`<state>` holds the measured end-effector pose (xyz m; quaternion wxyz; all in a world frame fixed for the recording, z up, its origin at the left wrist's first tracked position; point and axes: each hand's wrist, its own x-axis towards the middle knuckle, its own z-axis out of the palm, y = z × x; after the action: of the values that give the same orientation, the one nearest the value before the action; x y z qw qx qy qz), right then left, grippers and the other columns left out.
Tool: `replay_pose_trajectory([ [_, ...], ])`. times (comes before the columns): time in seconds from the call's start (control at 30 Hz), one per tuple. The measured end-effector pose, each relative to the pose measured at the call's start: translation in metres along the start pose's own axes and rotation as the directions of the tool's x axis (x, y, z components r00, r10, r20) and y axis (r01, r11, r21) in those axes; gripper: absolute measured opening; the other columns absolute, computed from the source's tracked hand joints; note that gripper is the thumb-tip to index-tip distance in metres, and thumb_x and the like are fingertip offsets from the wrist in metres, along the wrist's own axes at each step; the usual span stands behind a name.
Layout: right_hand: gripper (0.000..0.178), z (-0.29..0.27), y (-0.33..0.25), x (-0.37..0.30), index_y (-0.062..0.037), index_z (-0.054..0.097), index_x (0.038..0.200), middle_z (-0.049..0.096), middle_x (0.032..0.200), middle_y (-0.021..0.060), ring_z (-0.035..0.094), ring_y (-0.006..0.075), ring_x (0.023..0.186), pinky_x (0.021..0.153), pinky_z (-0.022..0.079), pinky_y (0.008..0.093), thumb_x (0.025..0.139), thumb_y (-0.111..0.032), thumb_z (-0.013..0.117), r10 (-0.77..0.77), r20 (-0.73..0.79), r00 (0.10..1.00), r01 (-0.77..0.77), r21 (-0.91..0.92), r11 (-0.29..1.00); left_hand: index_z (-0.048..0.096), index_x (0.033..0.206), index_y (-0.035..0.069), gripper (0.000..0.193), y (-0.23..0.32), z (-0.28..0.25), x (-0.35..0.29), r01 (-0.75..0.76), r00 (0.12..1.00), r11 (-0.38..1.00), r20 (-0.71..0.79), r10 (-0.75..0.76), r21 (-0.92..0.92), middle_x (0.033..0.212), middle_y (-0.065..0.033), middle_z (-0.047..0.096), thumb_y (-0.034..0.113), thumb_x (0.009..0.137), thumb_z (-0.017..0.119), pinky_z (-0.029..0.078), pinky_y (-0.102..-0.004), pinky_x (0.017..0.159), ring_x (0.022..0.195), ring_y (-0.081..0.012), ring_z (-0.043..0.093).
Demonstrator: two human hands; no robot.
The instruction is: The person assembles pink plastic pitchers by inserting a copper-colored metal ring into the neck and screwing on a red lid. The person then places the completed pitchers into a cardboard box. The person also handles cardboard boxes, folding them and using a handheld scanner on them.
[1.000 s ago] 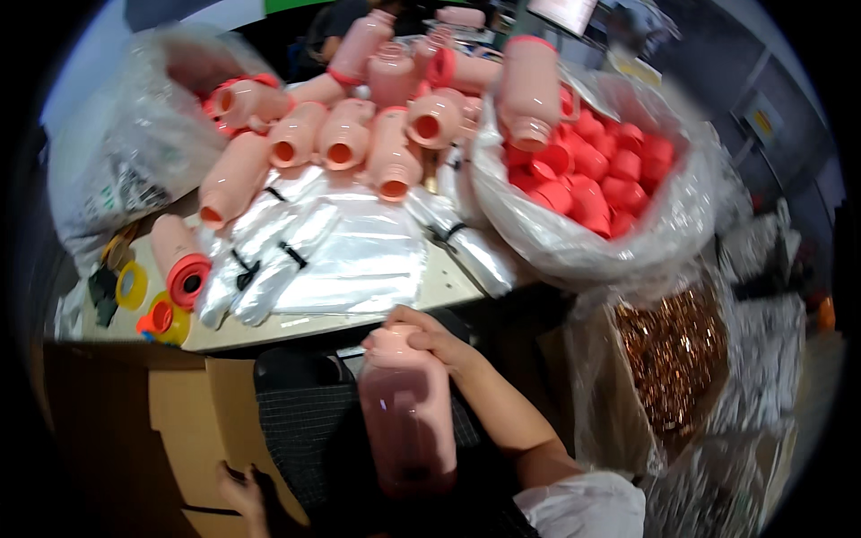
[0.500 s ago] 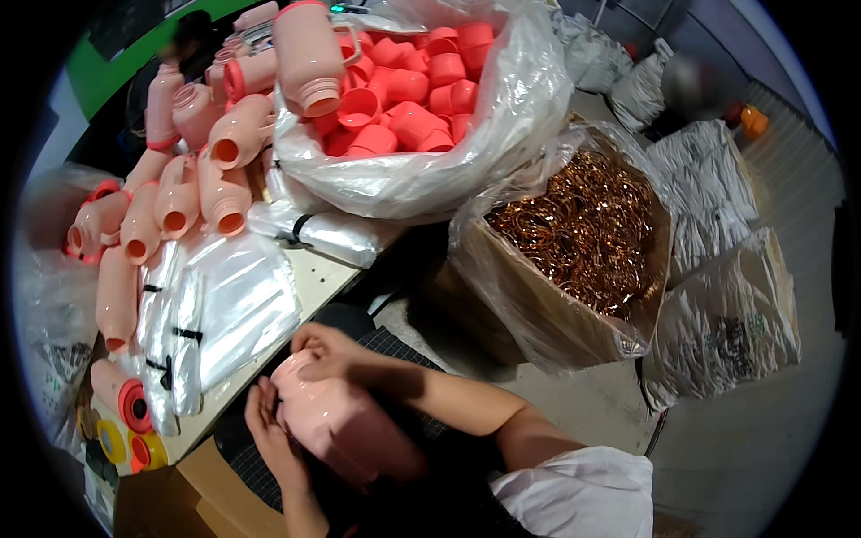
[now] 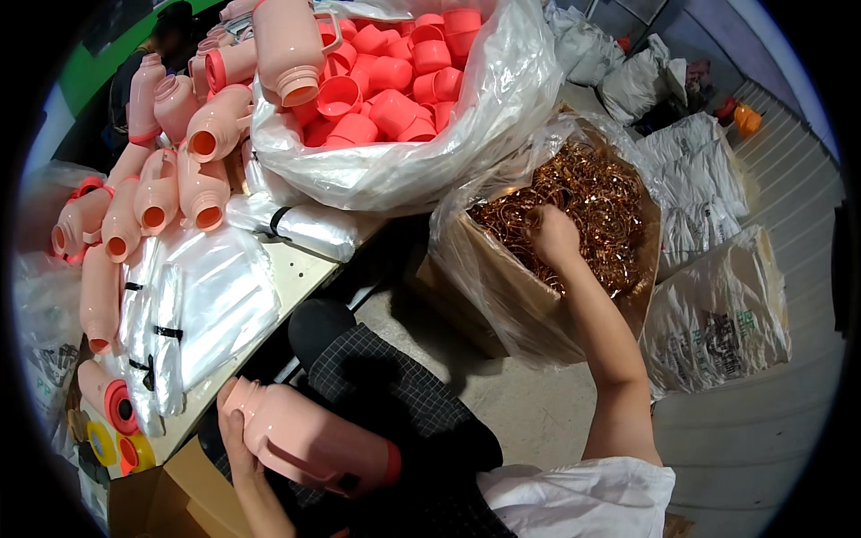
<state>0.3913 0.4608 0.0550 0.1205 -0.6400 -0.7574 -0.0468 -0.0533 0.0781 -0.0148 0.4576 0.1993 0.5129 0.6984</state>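
Note:
A pink flask body [image 3: 300, 439] with a side handle and a red base lies tilted over my lap, its neck pointing to the upper left. My left hand [image 3: 239, 448] is wrapped round its neck end from the left. On the right, my right hand [image 3: 554, 235] reaches into a cardboard box [image 3: 498, 282] lined with clear plastic. It is closed among shiny copper-coloured rings [image 3: 614, 202] that fill the box. Whatever its fingers pinch is too small to make out.
Several pink flasks [image 3: 154, 193] lie on the table [image 3: 300, 269] at the left, beside clear plastic bags [image 3: 229, 287]. Behind stands a large plastic sack [image 3: 359, 179] of red cups [image 3: 390, 112]. White woven sacks [image 3: 722, 305] stand right of the box.
My right hand has left the flask's neck and moved right into the box of rings. The flask has tilted flatter, showing its handle and base, with my left hand still on it.

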Motion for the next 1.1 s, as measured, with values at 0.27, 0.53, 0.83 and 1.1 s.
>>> replay_pose_trajectory([
  [0.27,0.015,0.038,0.024,0.013,-0.0120,0.078,0.095,0.074,0.096,0.0156,0.071,0.0334,0.091,0.081,0.055,0.0432,0.084,-0.022,0.075,0.055,0.347,0.936,-0.092,0.093,0.991,0.047,0.140,0.001,0.064,0.017,-0.001,0.021,0.012,0.993,1.000,0.121,-0.012,0.002,0.126,-0.0186,0.062,0.045,0.096,0.062,0.050,-0.0418,0.103,0.118,-0.0290,0.061],
  [0.53,0.020,0.006,-0.007,0.017,-0.0083,0.070,0.104,0.071,0.101,0.0187,0.068,0.0394,0.094,0.082,0.054,0.0477,0.091,-0.021,0.061,0.004,0.085,0.996,0.001,-0.052,0.999,0.051,0.138,0.001,0.051,-0.016,-0.031,0.007,0.052,0.998,0.995,0.028,-0.050,-0.084,0.134,-0.0168,0.061,0.038,0.103,0.052,0.047,-0.0442,0.108,0.123,-0.0299,0.060],
  [0.83,0.011,-0.001,-0.285,-0.127,-0.0019,0.064,0.099,0.054,0.100,0.0087,0.056,0.0224,0.093,0.083,0.047,0.0316,0.088,0.001,0.064,-0.717,-0.077,0.693,0.333,0.916,0.223,0.031,0.154,0.004,0.067,0.005,0.006,0.005,0.081,0.996,0.980,0.038,-0.075,-0.182,0.139,-0.0210,0.056,0.054,0.108,0.029,0.047,-0.0435,0.108,0.127,-0.0295,0.057],
  [1.1,0.021,0.051,-0.351,-0.207,-0.0069,0.055,0.094,0.050,0.107,0.0026,0.051,0.0106,0.100,0.092,0.042,0.0268,0.086,-0.001,0.073,-0.800,0.170,0.576,-0.469,0.870,-0.153,0.050,0.140,0.004,0.049,0.000,0.002,-0.024,-0.042,0.981,0.991,-0.195,0.017,-0.126,0.131,-0.0170,0.060,0.032,0.100,0.059,0.046,-0.0359,0.106,0.125,-0.0241,0.057],
])
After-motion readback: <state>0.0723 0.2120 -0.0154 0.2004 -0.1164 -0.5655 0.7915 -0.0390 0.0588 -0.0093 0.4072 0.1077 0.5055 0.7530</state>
